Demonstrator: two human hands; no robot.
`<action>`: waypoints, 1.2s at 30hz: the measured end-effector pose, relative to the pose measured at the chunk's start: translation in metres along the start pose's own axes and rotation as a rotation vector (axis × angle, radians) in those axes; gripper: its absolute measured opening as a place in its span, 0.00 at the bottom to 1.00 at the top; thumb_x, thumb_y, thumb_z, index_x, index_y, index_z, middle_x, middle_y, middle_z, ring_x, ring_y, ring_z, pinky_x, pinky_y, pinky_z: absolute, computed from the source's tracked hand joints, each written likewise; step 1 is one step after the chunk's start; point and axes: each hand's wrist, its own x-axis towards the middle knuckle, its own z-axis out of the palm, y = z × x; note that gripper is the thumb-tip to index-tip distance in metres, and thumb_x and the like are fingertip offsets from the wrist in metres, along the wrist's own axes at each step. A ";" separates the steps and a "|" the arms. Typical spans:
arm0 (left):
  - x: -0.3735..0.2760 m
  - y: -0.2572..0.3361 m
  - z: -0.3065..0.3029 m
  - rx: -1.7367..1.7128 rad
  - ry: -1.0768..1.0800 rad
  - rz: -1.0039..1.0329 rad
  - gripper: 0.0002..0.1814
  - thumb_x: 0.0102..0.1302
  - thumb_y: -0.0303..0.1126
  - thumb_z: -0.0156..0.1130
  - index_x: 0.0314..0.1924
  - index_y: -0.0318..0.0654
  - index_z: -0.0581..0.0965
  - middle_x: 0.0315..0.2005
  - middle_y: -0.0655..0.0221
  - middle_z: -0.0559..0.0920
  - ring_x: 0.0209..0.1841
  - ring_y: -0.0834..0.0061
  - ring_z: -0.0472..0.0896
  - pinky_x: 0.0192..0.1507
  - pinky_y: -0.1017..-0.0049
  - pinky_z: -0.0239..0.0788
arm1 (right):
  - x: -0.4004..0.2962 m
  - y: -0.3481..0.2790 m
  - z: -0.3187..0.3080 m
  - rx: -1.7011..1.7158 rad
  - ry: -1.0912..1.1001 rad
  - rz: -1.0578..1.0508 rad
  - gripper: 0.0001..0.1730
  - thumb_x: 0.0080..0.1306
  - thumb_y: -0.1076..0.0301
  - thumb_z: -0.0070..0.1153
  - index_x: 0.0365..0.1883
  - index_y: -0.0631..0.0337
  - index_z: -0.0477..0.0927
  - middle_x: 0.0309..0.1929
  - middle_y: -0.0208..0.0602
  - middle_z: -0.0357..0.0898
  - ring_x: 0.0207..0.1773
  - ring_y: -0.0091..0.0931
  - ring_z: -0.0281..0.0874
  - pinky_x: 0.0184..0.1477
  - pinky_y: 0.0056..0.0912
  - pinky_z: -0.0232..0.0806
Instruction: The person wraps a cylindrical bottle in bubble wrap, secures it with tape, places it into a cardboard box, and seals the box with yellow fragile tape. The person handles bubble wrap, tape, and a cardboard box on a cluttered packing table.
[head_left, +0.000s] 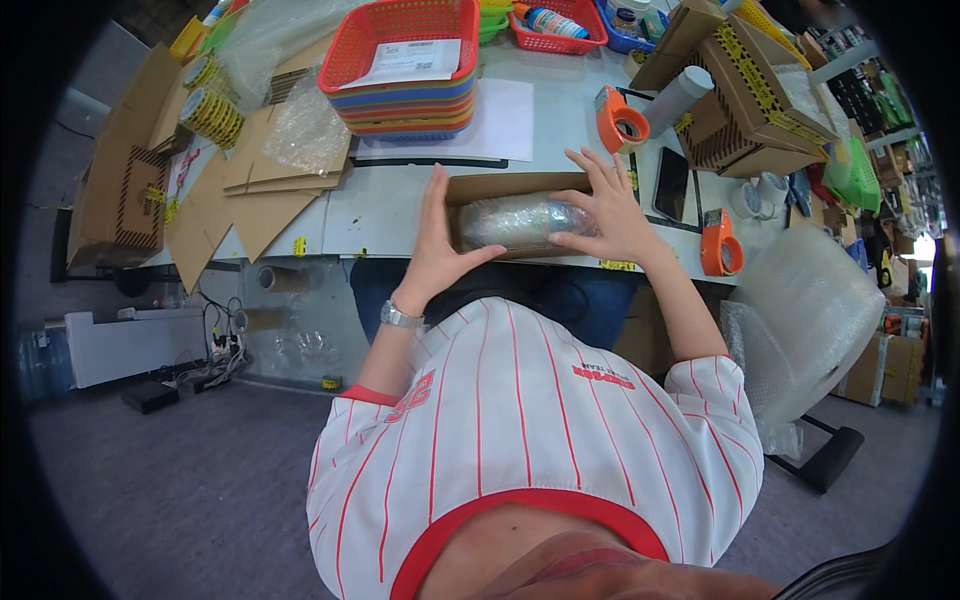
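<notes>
An uncovered cardboard box lies at the table's near edge, in front of my body. Inside it is a long bundle in bubble wrap, its contents too blurred to name. My left hand rests against the box's left end, fingers pointing up and thumb along the near side. With fingers spread, my right hand touches the bundle's right end and reaches over the box's right end. A black phone lies on the table right of that hand.
Orange tape dispensers stand to the right, near a large taped carton. Stacked plastic baskets stand behind the box. Flat cardboard sheets and tape rolls lie left. A big bubble wrap roll stands at the right.
</notes>
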 end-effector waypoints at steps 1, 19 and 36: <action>0.001 0.000 0.006 0.021 0.007 0.036 0.65 0.49 0.46 0.82 0.77 0.37 0.49 0.78 0.51 0.48 0.79 0.52 0.48 0.77 0.58 0.47 | -0.001 0.003 -0.004 -0.008 -0.034 0.010 0.29 0.64 0.38 0.59 0.47 0.55 0.87 0.73 0.44 0.63 0.78 0.41 0.53 0.78 0.60 0.38; 0.157 -0.039 -0.125 0.947 0.134 0.317 0.17 0.67 0.39 0.65 0.55 0.48 0.80 0.53 0.67 0.83 0.59 0.67 0.78 0.68 0.53 0.59 | 0.003 -0.082 -0.113 1.516 0.495 -0.845 0.51 0.56 0.21 0.52 0.59 0.58 0.74 0.59 0.54 0.78 0.68 0.48 0.69 0.70 0.59 0.57; 0.112 -0.015 -0.077 0.483 0.419 0.403 0.22 0.67 0.33 0.66 0.59 0.39 0.77 0.58 0.59 0.79 0.62 0.58 0.75 0.65 0.63 0.64 | -0.007 -0.044 -0.123 0.905 0.844 -0.434 0.29 0.69 0.49 0.61 0.61 0.56 0.70 0.55 0.47 0.81 0.58 0.41 0.78 0.65 0.50 0.65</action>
